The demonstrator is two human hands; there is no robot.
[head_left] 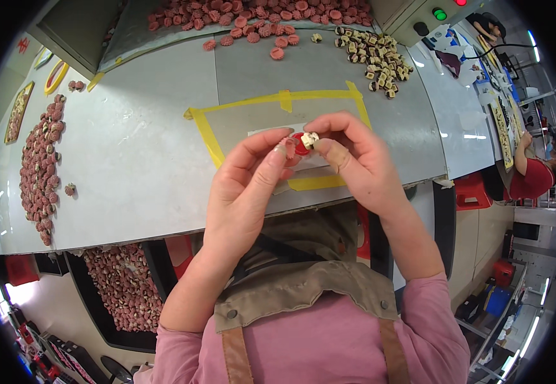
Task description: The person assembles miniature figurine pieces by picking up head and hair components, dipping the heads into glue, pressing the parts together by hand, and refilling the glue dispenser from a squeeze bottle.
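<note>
Over the near middle of the table, my two hands meet close together. Fingers and thumb of my left hand point(243, 185) pinch a small pink ridged cup-shaped piece point(289, 147). My right hand point(364, 166) grips a small cream-and-dark piece point(310, 139) between thumb and fingers, right beside the pink one. A red round thing point(300, 146) shows between the fingertips; whether it is held or lies below, I cannot tell. Beneath the hands, yellow tape point(278, 97) frames a patch of the grey tabletop point(150, 147).
Loose pink cups point(252, 16) are heaped at the back, with cream-and-dark pieces point(377, 57) to their right. Pink pieces with cream parts point(40, 173) lie along the left. Below the table's edge sits a black bin point(105, 328) of similar pieces. A person in red point(534, 176) sits far right.
</note>
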